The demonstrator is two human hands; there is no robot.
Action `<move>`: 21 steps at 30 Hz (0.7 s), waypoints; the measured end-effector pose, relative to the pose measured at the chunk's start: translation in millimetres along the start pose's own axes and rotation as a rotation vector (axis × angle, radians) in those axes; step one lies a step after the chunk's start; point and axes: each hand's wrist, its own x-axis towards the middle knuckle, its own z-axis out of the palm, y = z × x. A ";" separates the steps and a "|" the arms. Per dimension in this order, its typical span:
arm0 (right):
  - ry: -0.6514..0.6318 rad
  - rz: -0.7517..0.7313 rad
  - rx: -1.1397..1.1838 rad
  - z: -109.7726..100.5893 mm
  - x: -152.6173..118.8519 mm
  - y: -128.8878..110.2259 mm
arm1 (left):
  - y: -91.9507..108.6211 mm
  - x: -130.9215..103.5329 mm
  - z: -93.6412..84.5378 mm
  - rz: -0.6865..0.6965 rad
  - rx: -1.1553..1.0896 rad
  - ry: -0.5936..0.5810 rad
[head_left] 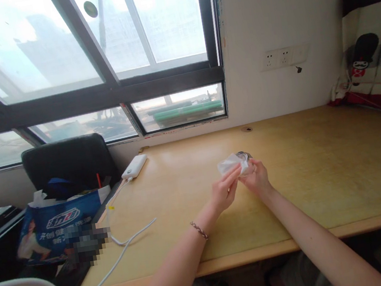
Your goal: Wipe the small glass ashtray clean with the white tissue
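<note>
Above the middle of the table, my two hands meet around a small bundle. My left hand (pixel 226 187) wears a braided bracelet and presses its closed fingers on a thin white sheet (pixel 228 163), which looks like tissue or soft plastic. Behind and partly under that sheet shows a small dark, shiny rounded object (pixel 244 155) with pale curved lines; its kind is not clear. My right hand (pixel 258 177) is closed round the right side of this object. The fingertips and most of the object are hidden by the sheet and the hands.
A white power bank (pixel 134 166) lies on the wooden table (pixel 323 166) at the left edge, with a white cable (pixel 121 254) running forward. A blue bag (pixel 63 224) rests on a black chair (pixel 67 159) to the left. Wall sockets (pixel 276 57) and a curtain (pixel 368 40) are behind.
</note>
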 end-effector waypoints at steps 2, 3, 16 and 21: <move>0.064 0.046 0.041 -2.9 -0.2 0.5 | 0.8 -1.2 1.4 0.044 0.084 -0.056; 0.092 0.064 0.050 -4.0 -0.5 0.9 | 0.7 -1.5 1.6 0.033 0.116 -0.057; 0.005 0.362 -0.231 -1.0 -3.8 7.3 | -4.7 5.3 -0.4 -0.430 -0.250 0.128; 0.015 0.380 -0.382 -0.8 -4.5 12.6 | -0.1 11.0 -12.0 -0.313 -0.146 0.086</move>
